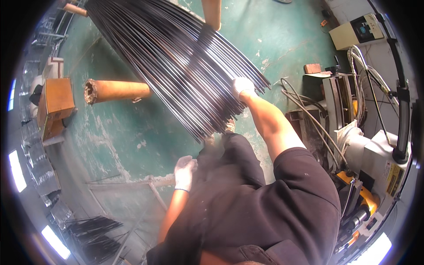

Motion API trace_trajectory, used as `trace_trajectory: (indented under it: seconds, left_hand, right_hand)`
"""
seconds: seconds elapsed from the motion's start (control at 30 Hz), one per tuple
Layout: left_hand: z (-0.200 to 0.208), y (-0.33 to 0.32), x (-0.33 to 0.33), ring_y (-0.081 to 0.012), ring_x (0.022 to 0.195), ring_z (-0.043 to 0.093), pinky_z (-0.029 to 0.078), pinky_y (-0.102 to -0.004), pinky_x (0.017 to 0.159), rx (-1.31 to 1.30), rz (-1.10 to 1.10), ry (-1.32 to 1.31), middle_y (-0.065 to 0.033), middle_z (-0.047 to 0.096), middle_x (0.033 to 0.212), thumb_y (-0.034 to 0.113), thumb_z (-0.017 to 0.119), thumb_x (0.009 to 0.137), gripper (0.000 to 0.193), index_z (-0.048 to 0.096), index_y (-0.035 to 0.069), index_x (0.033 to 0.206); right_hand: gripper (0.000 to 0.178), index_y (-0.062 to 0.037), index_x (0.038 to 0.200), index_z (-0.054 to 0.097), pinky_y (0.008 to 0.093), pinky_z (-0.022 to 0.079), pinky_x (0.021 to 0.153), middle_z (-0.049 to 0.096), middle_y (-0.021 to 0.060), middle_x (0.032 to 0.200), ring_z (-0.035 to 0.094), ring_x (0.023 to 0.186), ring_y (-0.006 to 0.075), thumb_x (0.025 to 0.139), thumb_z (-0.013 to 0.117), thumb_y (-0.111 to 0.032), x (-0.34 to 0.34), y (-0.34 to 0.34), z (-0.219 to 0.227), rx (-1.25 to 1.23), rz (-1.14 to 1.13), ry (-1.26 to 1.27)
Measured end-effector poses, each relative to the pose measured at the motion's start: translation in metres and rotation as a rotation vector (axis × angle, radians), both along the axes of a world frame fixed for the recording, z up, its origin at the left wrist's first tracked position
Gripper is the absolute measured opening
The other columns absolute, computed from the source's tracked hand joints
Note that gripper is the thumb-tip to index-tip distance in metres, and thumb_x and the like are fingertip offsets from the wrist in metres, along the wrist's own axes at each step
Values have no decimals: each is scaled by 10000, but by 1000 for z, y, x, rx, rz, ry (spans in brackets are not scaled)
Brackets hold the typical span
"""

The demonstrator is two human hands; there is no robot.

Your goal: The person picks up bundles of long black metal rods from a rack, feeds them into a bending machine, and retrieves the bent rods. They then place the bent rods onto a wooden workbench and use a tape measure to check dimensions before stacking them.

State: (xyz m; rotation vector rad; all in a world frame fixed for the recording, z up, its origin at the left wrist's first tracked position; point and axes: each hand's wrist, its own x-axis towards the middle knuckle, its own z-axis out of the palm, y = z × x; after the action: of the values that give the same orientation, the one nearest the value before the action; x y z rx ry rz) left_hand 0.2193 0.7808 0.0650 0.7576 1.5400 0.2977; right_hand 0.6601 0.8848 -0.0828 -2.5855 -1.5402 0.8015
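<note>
A large bundle of long, thin, dark metal rods (176,57) fans out in front of me, its uneven near ends close to my legs. My right hand (243,86), in a white glove, is at the right side of the bundle near those ends. Its fingers look curled round rods there, though glare blurs them and how many they hold does not show. Lower down, my left hand (185,172), also in a white glove, hangs beside my left leg. It is loosely open with slightly bent fingers, holds nothing, and stays apart from the rods.
Brown cardboard tubes stand around the bundle, one at its left (117,90) and one beyond it (212,13). An orange-brown box (57,104) is far left. Machinery with looping cables (304,97) lines the right. More dark rods (95,236) lie lower left, near a metal frame (152,190).
</note>
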Motion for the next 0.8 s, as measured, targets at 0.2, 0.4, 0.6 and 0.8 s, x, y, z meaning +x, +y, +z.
trace_trajectory:
  seconds: [0.2,0.4,0.6,0.8]
  left_hand:
    - [2,66,-6,-220,962,751,611,-325,840,180,-152,-26,-162,775,1133,59,655,1015,353,625,-52,1349]
    - [9,93,8,-216,961,745,617,-323,845,192,-215,-127,-174,766,1129,51,639,1019,384,597,-83,1377]
    - [-10,76,16,-203,915,745,620,-323,804,31,-314,-184,-168,774,1089,50,660,1002,369,616,-79,1345]
    - [-5,65,7,-201,905,742,613,-318,803,58,-391,-140,-167,770,1090,47,660,994,374,616,-90,1338]
  right_hand:
    - [404,-23,1068,820,481,611,880,794,238,1047,781,964,385,918,762,-394,-29,-20,57,-36,168,182]
    - [627,33,1231,696,482,584,835,764,216,981,751,835,280,1048,615,-561,-85,-57,114,-116,-378,609]
    - [584,-37,1175,749,523,553,988,776,251,1152,736,1125,426,981,701,-586,-124,-129,137,-85,-241,197]
    - [430,-39,1074,772,516,577,955,769,268,1120,735,1107,440,923,765,-441,-91,-126,95,13,-335,128]
